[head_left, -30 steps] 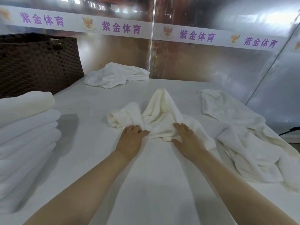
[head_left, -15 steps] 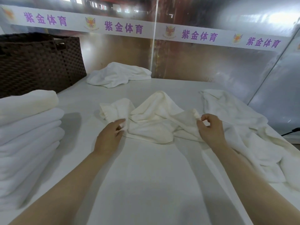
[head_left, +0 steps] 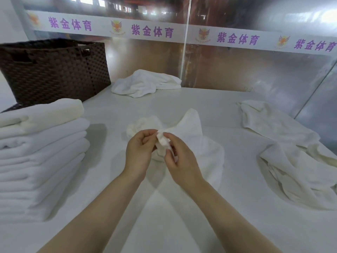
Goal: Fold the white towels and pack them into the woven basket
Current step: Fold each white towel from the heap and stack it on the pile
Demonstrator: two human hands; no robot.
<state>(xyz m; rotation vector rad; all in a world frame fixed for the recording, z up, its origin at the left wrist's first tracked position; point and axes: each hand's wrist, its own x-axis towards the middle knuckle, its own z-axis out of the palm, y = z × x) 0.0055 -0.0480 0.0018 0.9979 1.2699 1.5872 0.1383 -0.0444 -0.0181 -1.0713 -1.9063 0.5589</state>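
Observation:
A crumpled white towel lies in the middle of the white table. My left hand and my right hand meet just above its near side, both pinching a bunched corner of this towel between the fingertips. The dark brown woven basket stands at the back left, its inside hidden. A stack of several folded white towels sits at the left, in front of the basket.
Another loose towel lies at the back next to the basket. A larger heap of unfolded towels spreads along the right side. A reflective wall with a printed banner closes off the back of the table.
My hands, which were apart on the towel's two sides, have come together at the middle and lifted a corner. The towel is bunched up again.

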